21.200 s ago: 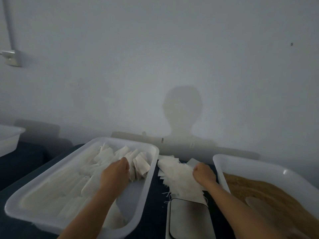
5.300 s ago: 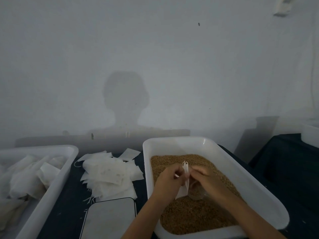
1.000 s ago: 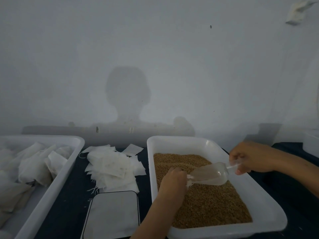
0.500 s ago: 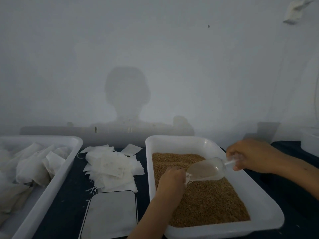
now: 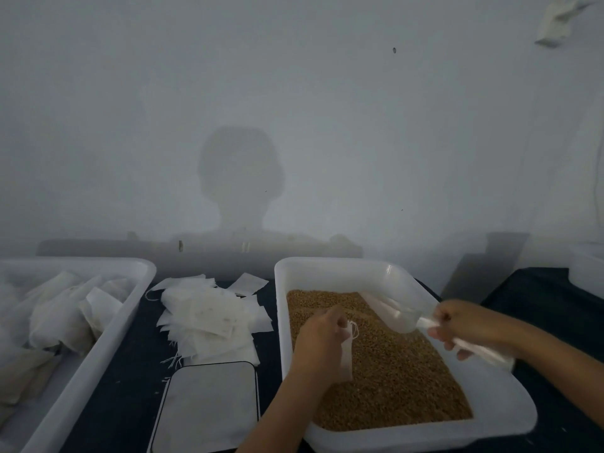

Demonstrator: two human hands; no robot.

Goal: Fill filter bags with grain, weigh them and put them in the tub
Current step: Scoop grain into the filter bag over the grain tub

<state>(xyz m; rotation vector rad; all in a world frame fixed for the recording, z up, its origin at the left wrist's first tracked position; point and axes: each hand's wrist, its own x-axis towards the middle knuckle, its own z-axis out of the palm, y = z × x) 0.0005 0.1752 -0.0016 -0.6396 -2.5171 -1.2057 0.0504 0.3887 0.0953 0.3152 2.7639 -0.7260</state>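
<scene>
My left hand [image 5: 322,335] grips a white filter bag [image 5: 346,356] by its top, above the brown grain [image 5: 392,380] in the white tray [image 5: 510,407] on the right. Over the same tray, my right hand [image 5: 464,325] grips the handle of a clear plastic scoop [image 5: 397,310], whose mouth lies away from the bag toward the tray's far side. The scoop is blurred. A heap of empty filter bags [image 5: 209,322] lies between the trays. The tub [image 5: 108,325] on the left holds several filled bags [image 5: 58,312]. A flat scale [image 5: 206,407] sits near the front.
A dark cloth [image 5: 124,387] covers the table. Another white container [image 5: 586,269] stands at the far right edge. The wall is close behind the trays, with my shadow on it.
The scoop has drawn back from the bag's mouth and swung to the tray's far right. My right hand dropped lower and nearer. My left hand kept the bag in place.
</scene>
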